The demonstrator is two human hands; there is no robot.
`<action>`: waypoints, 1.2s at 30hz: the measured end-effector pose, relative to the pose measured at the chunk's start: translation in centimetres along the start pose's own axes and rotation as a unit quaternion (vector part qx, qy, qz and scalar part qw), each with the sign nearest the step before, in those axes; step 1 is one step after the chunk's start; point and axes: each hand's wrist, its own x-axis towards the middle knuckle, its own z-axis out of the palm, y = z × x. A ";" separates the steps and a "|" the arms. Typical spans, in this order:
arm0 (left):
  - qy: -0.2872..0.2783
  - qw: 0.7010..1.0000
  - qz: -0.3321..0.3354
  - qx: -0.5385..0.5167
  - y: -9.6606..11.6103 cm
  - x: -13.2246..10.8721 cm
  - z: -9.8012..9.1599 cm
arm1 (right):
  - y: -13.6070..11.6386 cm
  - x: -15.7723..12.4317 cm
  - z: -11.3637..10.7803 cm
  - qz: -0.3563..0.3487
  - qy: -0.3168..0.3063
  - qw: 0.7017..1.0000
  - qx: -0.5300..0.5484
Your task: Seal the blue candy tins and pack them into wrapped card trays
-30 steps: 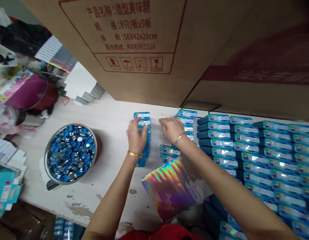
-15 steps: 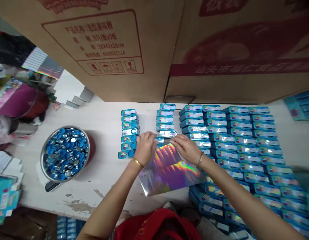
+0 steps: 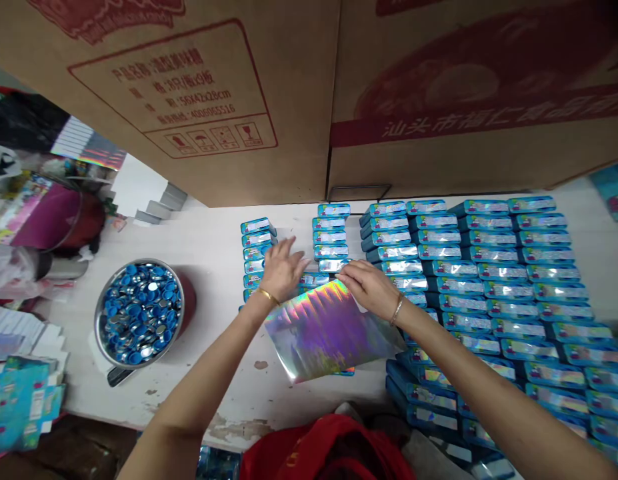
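Observation:
My right hand [image 3: 371, 288] pinches the upper edge of a shiny holographic sheet [image 3: 333, 333], which hangs tilted over the table with rainbow reflections. My left hand [image 3: 283, 270] is off the sheet, its fingers spread and nothing visible in them. It is beside the left column of small blue tins [image 3: 257, 239] and hides part of them. A middle column of blue tins [image 3: 330, 237] stands just beyond the sheet, and one tin lies partly between my hands.
Many blue tins [image 3: 463, 303] stand in rows on the right. A metal pot [image 3: 101, 307] of blue-and-silver caps [image 3: 141, 313] sits on the left. Large cardboard boxes [image 3: 289, 180] wall off the back. Flattened blue cartons [image 3: 21, 407] lie at the left edge.
My left hand has let go of the sheet's edge and moved slightly left and up, fingers opening. My right hand still pinches the sheet. The view has shifted a little.

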 end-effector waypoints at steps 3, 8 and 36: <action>-0.017 0.982 0.009 -0.188 3.2 -2.0 1.1 | -0.2 -0.1 0.2 0.009 0.013 0.999 0.036; -0.023 0.995 0.021 -0.095 5.2 -3.5 2.1 | -0.5 0.0 0.5 0.027 0.021 0.995 0.089; 0.181 0.894 -0.154 -0.381 7.7 -6.7 -1.3 | -1.7 -1.1 0.4 0.040 0.161 0.986 0.002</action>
